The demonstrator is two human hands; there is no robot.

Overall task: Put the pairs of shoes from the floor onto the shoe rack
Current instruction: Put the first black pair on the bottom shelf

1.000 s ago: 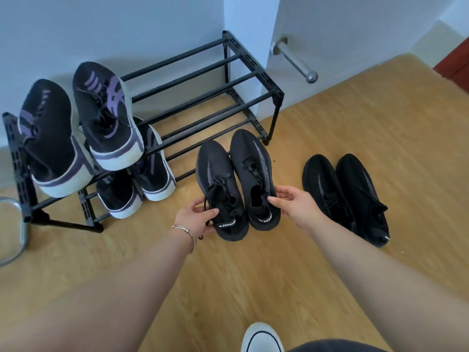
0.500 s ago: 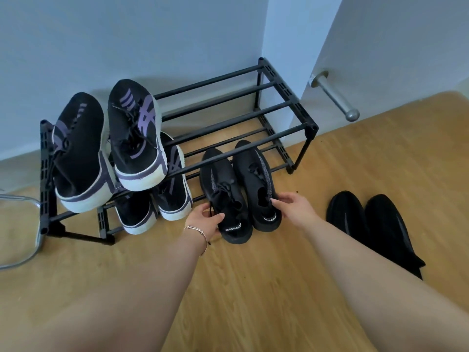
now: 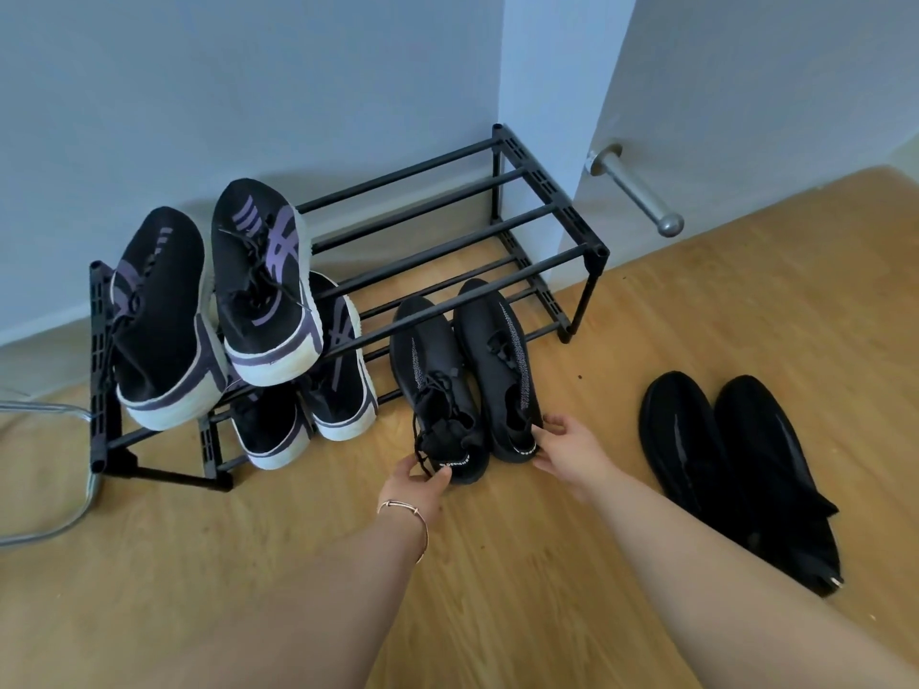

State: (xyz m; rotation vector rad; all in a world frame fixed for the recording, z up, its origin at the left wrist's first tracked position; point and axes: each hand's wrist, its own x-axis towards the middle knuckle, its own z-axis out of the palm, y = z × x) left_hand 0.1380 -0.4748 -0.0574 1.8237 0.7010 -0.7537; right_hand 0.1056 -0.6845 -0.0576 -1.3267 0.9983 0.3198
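Observation:
A black two-tier shoe rack (image 3: pixel 547 190) stands against the wall. The black knit pair (image 3: pixel 430 363) lies with its toes under the rack's front bar, on the right of the lower tier, heels sticking out over the floor. My left hand (image 3: pixel 415 482) pinches the heel of the left shoe. My right hand (image 3: pixel 567 452) grips the heel of the right shoe (image 3: pixel 495 350). A second plain black pair (image 3: pixel 736 464) sits on the floor to the right, untouched.
Black-and-purple sneakers (image 3: pixel 258 285) fill the left of the top tier, and a similar pair (image 3: pixel 338 390) sits below them. A metal door stop (image 3: pixel 639 198) juts from the wall at right. A metal tube (image 3: pixel 49 532) curves over the floor at far left.
Both hands have slid the black knit pair forward, from the floor in front of the rack to under its front bar. The other shoes have not moved.

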